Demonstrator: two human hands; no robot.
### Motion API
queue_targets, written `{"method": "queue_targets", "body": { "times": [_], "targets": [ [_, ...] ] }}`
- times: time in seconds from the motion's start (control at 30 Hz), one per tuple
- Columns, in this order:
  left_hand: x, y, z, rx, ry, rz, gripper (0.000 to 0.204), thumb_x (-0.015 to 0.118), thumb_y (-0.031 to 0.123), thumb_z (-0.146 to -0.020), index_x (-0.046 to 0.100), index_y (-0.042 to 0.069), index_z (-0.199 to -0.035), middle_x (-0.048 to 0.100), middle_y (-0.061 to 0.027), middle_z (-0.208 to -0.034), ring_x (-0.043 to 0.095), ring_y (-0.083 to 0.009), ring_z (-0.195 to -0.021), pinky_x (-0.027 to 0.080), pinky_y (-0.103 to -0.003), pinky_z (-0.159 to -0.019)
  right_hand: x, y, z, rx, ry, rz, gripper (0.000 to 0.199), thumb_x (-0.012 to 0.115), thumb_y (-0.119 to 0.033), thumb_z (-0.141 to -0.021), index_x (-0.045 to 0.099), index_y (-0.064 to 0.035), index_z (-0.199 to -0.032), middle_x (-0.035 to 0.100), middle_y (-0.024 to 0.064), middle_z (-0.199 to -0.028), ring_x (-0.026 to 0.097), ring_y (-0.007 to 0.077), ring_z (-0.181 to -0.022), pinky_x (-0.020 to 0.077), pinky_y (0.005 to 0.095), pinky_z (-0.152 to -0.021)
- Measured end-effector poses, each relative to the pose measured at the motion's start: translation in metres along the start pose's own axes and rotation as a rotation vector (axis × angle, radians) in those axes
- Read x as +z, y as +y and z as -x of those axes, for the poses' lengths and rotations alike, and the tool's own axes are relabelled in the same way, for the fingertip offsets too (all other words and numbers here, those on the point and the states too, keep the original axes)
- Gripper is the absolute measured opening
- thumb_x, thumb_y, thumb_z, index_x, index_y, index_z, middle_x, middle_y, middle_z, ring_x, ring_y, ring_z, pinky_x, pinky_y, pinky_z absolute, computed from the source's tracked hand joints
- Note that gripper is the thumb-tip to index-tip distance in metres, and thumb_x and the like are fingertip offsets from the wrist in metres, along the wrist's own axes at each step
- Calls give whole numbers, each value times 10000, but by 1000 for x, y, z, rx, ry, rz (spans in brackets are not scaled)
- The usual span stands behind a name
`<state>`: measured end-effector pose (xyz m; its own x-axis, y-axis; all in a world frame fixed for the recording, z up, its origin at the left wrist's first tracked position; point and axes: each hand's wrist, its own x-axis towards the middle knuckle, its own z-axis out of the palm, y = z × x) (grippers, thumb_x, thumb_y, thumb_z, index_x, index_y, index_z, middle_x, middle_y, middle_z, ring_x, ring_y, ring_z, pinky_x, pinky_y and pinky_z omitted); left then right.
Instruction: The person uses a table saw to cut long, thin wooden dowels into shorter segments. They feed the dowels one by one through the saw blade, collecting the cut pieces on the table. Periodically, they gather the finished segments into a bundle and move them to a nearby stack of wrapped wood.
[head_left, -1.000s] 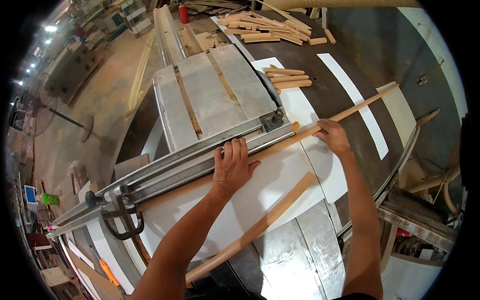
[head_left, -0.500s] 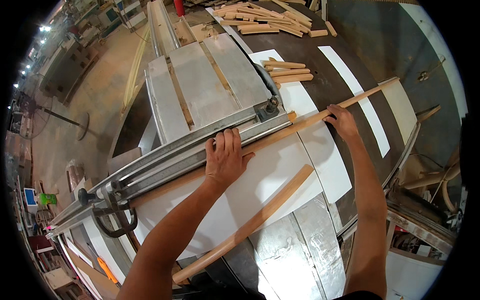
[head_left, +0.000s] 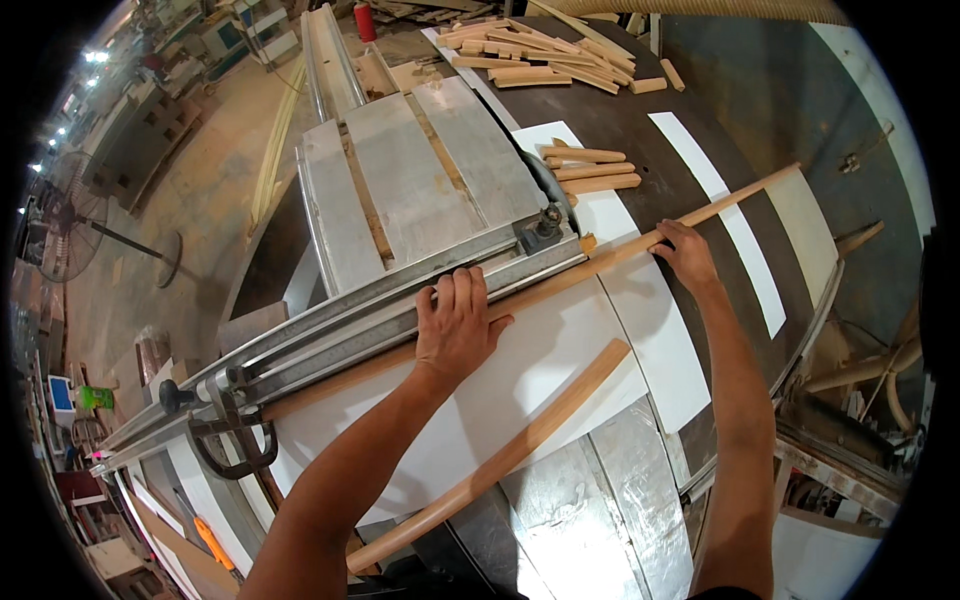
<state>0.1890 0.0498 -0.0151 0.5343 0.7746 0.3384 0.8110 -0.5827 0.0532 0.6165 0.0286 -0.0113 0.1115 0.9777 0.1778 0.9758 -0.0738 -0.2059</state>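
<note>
A long thin wooden strip (head_left: 600, 262) lies against a metal fence rail (head_left: 360, 310) on a saw table. My left hand (head_left: 458, 325) presses flat on the strip and the rail, fingers spread. My right hand (head_left: 685, 255) grips the strip further right, near its far half. A second, rounded wooden stick (head_left: 500, 460) lies loose on the white table top (head_left: 540, 370), nearer to me, touched by neither hand.
Short cut wood pieces (head_left: 590, 170) lie just past the fence end. A larger pile of offcuts (head_left: 540, 60) sits at the back. A clamp handle (head_left: 235, 440) sticks out at the left of the rail. A floor fan (head_left: 70, 235) stands far left.
Both hands and the strip have slid forward along the table with the fence, away from me. The loose stick keeps its place on the white top.
</note>
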Motion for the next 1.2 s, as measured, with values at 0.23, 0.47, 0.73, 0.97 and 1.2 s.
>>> {"method": "queue_targets", "body": {
  "times": [0.23, 0.47, 0.73, 0.97, 1.2],
  "targets": [
    [-3, -2, -1, 5, -18, 0, 856, 734, 585, -797, 513, -31, -1348, 561, -123, -1213, 510, -262, -1104, 355, -455, -982, 0, -3, 1, -8, 18, -23, 462, 812, -210, -809, 689, 10, -1196, 658, 192, -1296, 621, 363, -1190, 515, 436, -1022],
    [2, -4, 1, 27, 22, -27, 857, 720, 597, -813, 502, -27, -1358, 556, -128, -1235, 508, -258, -1108, 356, -451, -972, 0, -3, -2, -8, 14, -3, 455, 808, -193, -810, 687, 10, -1199, 658, 191, -1294, 619, 364, -1190, 513, 436, -1021],
    [2, -5, 1, 33, 42, -13, 858, 730, 584, -812, 493, -31, -1362, 554, -138, -1238, 509, -273, -1125, 369, -466, -976, 1, -3, -2, 2, 7, -3, 479, 809, -228, -815, 685, 6, -1214, 655, 194, -1298, 615, 364, -1198, 509, 432, -1029],
    [1, -8, 2, 46, 60, -30, 866, 728, 592, -801, 497, -38, -1349, 552, -145, -1222, 513, -270, -1105, 377, -463, -962, 2, -2, -2, -36, 11, -7, 472, 804, -231, -821, 685, 6, -1212, 657, 203, -1289, 625, 371, -1182, 520, 436, -1013],
    [-1, -8, 0, 50, 54, -35, 872, 728, 595, -797, 498, -41, -1346, 550, -138, -1189, 511, -264, -1077, 384, -452, -943, 2, -1, -4, -61, 27, 4, 469, 807, -217, -816, 685, 13, -1206, 666, 211, -1268, 629, 378, -1174, 524, 440, -1004]
  ]
}}
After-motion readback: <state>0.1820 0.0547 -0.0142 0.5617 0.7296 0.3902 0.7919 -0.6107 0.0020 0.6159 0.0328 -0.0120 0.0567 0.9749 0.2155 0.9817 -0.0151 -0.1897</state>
